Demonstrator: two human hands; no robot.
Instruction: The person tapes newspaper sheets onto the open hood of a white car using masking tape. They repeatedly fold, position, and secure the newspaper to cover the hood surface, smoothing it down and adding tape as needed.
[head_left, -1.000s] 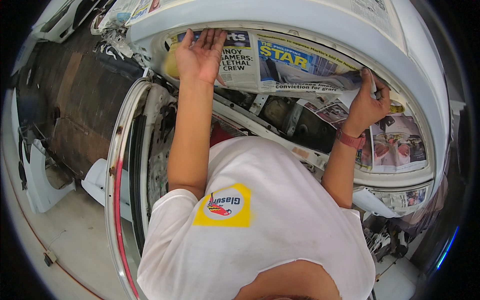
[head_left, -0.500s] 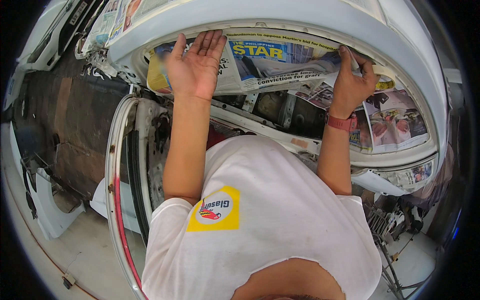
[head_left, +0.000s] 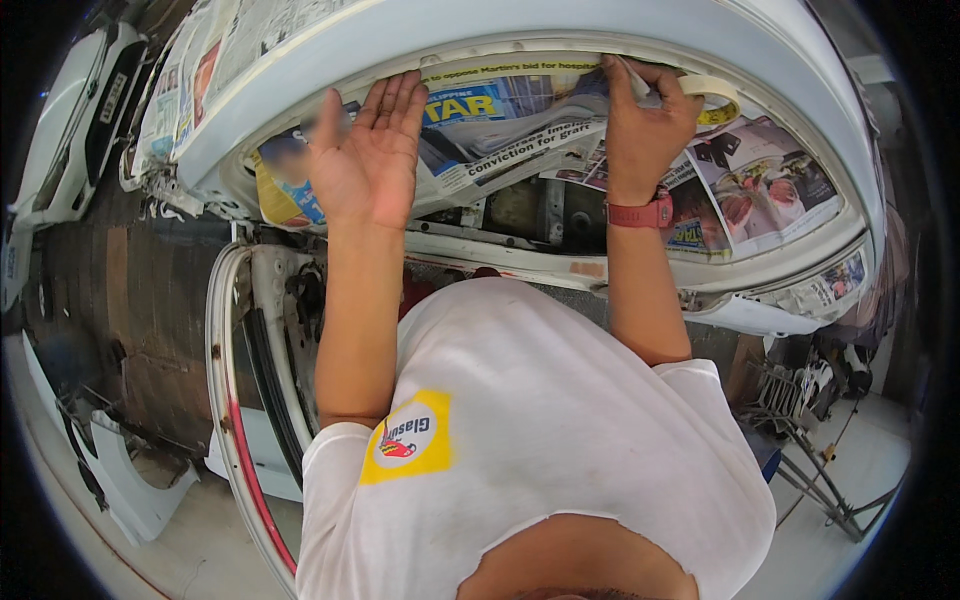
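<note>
A newspaper sheet (head_left: 515, 105) hangs in the white car's window opening, its upper edge along the curved frame (head_left: 480, 48). My left hand (head_left: 370, 165) lies palm up over its left part, fingers outstretched toward the upper frame. At the sheet's upper right edge, my right hand (head_left: 650, 120) pinches near the frame and keeps a roll of masking tape (head_left: 735, 103) at its outer side. A short pale piece of tape (head_left: 632, 76) shows by its fingers. The fingertips partly hide the sheet's edge. A red watch (head_left: 642, 212) is on my right wrist.
More newspaper (head_left: 770, 185) covers the rear part of the opening. Below the hanging sheet, the car's dark interior (head_left: 515, 215) shows. An open door frame (head_left: 222, 370) stands left of me. A white panel (head_left: 140, 480) and metal stand (head_left: 830, 490) are on the floor.
The whole view has shifted, with the car lying further left. My left hand has slid right across the sheet, covering more print. My right hand stays at the upper edge with the tape roll.
</note>
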